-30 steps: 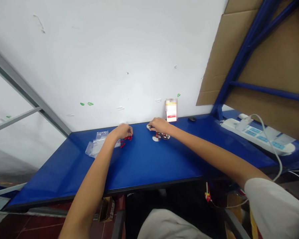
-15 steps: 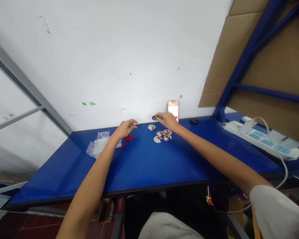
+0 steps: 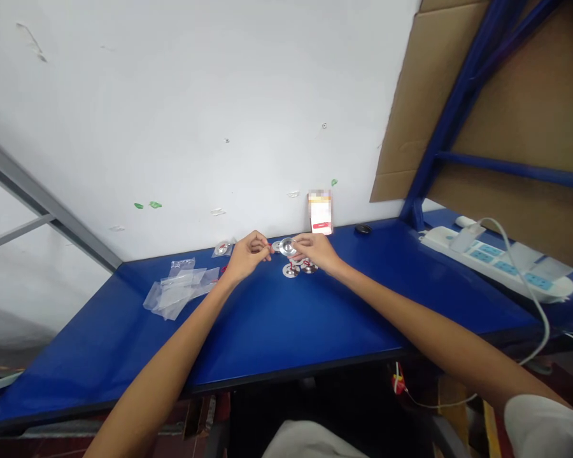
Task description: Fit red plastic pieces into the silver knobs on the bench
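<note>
The right sleeve (image 3: 547, 425) (a short one) is plain pale grey.

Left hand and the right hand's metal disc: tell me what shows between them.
In the head view, a small red piece in the left hand, and another metal disc, partly hidden, lying beyond.

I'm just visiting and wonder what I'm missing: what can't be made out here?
All in the head view:
1. Exact shape of the red piece in the left grip: too small, partly covered.
2. Number of discs on the table: the held disc and right grip overlap them.
3. Top of the phone screen: pixelated.
4. The rest of the sleeve: cut off by the picture's edge.
</note>
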Available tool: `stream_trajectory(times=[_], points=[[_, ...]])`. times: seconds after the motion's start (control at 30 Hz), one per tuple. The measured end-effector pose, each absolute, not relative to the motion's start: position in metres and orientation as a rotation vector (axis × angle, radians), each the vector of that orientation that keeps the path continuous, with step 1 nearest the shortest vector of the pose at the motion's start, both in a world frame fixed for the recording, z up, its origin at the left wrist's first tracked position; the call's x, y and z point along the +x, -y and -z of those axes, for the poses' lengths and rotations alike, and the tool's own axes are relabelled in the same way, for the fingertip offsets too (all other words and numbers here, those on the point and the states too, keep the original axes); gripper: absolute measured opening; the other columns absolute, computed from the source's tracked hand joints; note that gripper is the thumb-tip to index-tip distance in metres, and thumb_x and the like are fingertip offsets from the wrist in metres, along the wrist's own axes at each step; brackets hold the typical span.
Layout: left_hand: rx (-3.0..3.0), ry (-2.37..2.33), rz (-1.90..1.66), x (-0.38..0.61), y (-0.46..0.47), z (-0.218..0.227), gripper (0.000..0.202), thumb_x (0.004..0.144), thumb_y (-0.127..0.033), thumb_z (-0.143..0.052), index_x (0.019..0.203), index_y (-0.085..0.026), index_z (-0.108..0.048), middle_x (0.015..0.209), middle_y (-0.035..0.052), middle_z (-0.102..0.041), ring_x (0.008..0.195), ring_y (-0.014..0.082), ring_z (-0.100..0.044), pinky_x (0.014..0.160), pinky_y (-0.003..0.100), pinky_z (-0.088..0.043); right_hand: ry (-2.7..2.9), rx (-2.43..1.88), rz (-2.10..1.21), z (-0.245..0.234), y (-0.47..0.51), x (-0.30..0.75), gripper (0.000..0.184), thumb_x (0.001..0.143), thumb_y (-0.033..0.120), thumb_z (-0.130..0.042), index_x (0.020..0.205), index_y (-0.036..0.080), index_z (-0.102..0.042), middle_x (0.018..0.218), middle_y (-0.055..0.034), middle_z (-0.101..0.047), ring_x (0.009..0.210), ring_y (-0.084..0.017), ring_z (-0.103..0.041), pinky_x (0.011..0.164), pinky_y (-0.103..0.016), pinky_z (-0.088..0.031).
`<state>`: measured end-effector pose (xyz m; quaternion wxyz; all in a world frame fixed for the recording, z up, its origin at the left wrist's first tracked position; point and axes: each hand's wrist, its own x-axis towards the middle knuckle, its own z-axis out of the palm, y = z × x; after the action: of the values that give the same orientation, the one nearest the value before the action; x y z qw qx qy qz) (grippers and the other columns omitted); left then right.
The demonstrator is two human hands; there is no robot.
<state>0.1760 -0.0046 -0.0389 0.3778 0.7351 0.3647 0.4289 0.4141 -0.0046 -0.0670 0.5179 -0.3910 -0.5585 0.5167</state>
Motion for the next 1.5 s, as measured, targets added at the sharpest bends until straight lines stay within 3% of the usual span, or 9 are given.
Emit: stream_trajectory(times=[0.27, 0.5, 0.87, 1.07, 1.23, 1.5], points=[[2.091, -1.098, -1.162, 0.180, 0.012, 0.038, 0.027, 0.097, -0.044, -0.070, 0.107, -0.020, -0.077, 0.095, 0.0070, -0.082, 0.087, 0.0235, -0.078, 0.086, 0.037, -0.061, 1.322, -0.937, -1.275, 0.073, 0.011, 0.406, 0.023, 0.087, 0.035, -0.088, 0.099, 0.017, -0.081, 0.097, -0.0101, -0.085, 0.082, -0.024, -0.084, 0.078, -0.031, -0.072], [2.500, -1.132, -1.103, 0.186, 0.018, 0.044, 0.026, 0.105, -0.038, -0.062, 0.110, -0.026, -0.084, 0.113, 0.0073, -0.082, 0.098, 0.0245, -0.075, 0.093, 0.038, -0.057, 1.319, -0.907, -1.311, 0.071, 0.016, 0.403, 0.027, 0.087, 0.035, -0.088, 0.105, 0.016, -0.082, 0.099, -0.0103, -0.085, 0.087, -0.023, -0.084, 0.089, -0.037, -0.071], [2.348, -1.298, -1.165, 0.190, 0.017, 0.053, 0.016, 0.098, -0.031, -0.070, 0.104, -0.026, -0.084, 0.105, 0.0039, -0.084, 0.086, 0.0238, -0.077, 0.085, 0.037, -0.059, 1.353, -0.858, -1.311, 0.064, 0.024, 0.400, 0.037, 0.082, 0.035, -0.093, 0.114, 0.018, -0.084, 0.107, -0.0090, -0.085, 0.101, -0.027, -0.083, 0.096, -0.041, -0.070], [2.506, -1.333, -1.088, 0.188, 0.017, 0.055, 0.021, 0.103, -0.033, -0.063, 0.107, -0.024, -0.081, 0.106, 0.0072, -0.081, 0.089, 0.0243, -0.075, 0.086, 0.037, -0.055, 1.320, -0.869, -1.351, 0.064, 0.027, 0.398, 0.027, 0.089, 0.026, -0.085, 0.116, 0.020, -0.085, 0.109, -0.0065, -0.085, 0.097, -0.024, -0.084, 0.101, -0.042, -0.068], [2.644, -1.361, -0.982, 0.188, 0.018, 0.056, 0.023, 0.106, -0.034, -0.059, 0.110, -0.023, -0.079, 0.106, 0.0101, -0.078, 0.093, 0.0246, -0.073, 0.087, 0.035, -0.053, 1.376, -0.815, -1.290, 0.071, 0.024, 0.395, 0.033, 0.083, 0.018, -0.084, 0.116, 0.021, -0.085, 0.116, -0.0050, -0.084, 0.108, -0.027, -0.082, 0.107, -0.049, -0.064], [2.224, -1.389, -1.147, 0.194, 0.020, 0.054, 0.019, 0.099, -0.036, -0.066, 0.094, -0.023, -0.079, 0.090, 0.0050, -0.082, 0.082, 0.0240, -0.076, 0.080, 0.037, -0.058, 1.570, -0.910, -1.095, 0.078, 0.023, 0.396, 0.044, 0.087, 0.015, -0.073, 0.128, 0.028, -0.081, 0.124, -0.0015, -0.082, 0.109, -0.027, -0.082, 0.107, -0.050, -0.063]])
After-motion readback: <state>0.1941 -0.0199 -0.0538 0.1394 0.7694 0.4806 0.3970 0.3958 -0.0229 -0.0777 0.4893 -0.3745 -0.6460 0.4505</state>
